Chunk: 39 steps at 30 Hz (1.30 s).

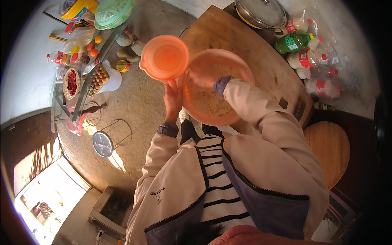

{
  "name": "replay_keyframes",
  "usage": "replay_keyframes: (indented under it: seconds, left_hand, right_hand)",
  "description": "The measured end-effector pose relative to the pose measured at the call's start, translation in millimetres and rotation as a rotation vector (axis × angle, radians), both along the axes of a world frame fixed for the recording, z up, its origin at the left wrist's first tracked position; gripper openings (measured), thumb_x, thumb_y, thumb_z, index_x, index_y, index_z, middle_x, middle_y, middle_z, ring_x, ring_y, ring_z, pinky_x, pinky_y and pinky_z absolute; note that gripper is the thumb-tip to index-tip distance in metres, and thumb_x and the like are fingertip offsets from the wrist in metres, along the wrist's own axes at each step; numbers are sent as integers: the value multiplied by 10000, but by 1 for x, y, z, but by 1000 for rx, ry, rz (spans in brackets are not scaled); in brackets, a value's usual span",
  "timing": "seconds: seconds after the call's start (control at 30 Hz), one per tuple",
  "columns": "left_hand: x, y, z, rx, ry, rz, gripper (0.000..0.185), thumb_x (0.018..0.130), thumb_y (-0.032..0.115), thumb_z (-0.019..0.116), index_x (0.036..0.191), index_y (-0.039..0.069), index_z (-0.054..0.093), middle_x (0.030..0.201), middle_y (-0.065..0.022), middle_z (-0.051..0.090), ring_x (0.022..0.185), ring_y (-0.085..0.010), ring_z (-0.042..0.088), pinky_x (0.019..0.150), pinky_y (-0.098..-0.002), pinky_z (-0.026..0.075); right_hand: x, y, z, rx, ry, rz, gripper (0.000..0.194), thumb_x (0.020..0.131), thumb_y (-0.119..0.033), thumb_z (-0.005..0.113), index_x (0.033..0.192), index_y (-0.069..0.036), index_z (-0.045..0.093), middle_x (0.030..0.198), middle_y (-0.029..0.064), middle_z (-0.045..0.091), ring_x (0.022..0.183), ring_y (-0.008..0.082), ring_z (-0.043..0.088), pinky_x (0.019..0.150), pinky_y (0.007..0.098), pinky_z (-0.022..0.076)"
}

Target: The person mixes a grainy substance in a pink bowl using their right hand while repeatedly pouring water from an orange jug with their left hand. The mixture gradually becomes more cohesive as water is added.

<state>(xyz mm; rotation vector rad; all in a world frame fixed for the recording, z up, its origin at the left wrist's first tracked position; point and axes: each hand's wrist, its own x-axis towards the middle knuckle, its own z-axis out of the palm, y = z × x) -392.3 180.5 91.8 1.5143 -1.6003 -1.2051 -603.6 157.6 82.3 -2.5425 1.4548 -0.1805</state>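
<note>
A large orange plastic basin (216, 114) stands at the near left edge of the wooden table, with pale, crumbly flour-like dough (214, 104) in its bottom. My right hand (202, 75) is inside it, blurred, over the dough's far left part; whether its fingers hold anything is unclear. Just left of the basin, my left hand (172, 99) grips the near rim of a smaller orange plastic bowl (165, 57) with a spout. That bowl is held beside the basin's rim, and a little liquid seems to lie in it.
The wooden table (220, 30) carries a lidded metal pan (261, 12) at the back. Plastic bottles (301, 58) line the right wall. At left, a glass table (110, 46) holds a green colander (113, 13), oranges and red chillies (72, 82). A round stool (103, 144) stands on the floor.
</note>
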Motion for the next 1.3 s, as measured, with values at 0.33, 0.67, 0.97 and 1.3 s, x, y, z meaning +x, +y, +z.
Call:
replay_keyframes:
  seconds: [0.33, 0.67, 0.97, 1.3]
  left_hand:
    - [-12, 6, 5, 25, -22, 120, 460, 905, 303, 705, 1130, -35, 489, 1037, -293, 660, 1032, -498, 640, 871, -517, 504]
    - [-6, 0, -2, 47, -37, 68, 490, 872, 307, 732, 1139, -40, 512, 1057, -276, 663, 1025, -442, 658, 869, -496, 510]
    - [-11, 4, 0, 43, -26, 94, 485, 900, 300, 709, 1180, -32, 494, 1090, -300, 656, 1052, -484, 641, 879, -519, 502]
    - [-12, 2, 10, 38, 21, 23, 456, 929, 297, 665, 1173, -38, 475, 1085, -310, 647, 1046, -497, 630, 870, -516, 499]
  right_hand:
    - [-103, 128, -65, 269, -85, -830, 264, 989, -214, 550, 1108, -17, 681, 1019, 213, 694, 929, 380, 663, 824, 511, 513]
    - [-103, 100, -90, 312, -717, -629, 400, 983, -351, 572, 1143, 7, 651, 1055, 243, 687, 987, 376, 652, 894, 495, 493]
    - [-39, 178, -39, 316, 101, -323, 340, 980, -316, 577, 1104, -17, 680, 1043, 177, 687, 976, 362, 634, 851, 485, 495]
    - [-98, 72, -22, 95, -179, -663, 342, 976, -286, 608, 1239, -75, 664, 1187, 158, 670, 1070, 357, 614, 925, 458, 494]
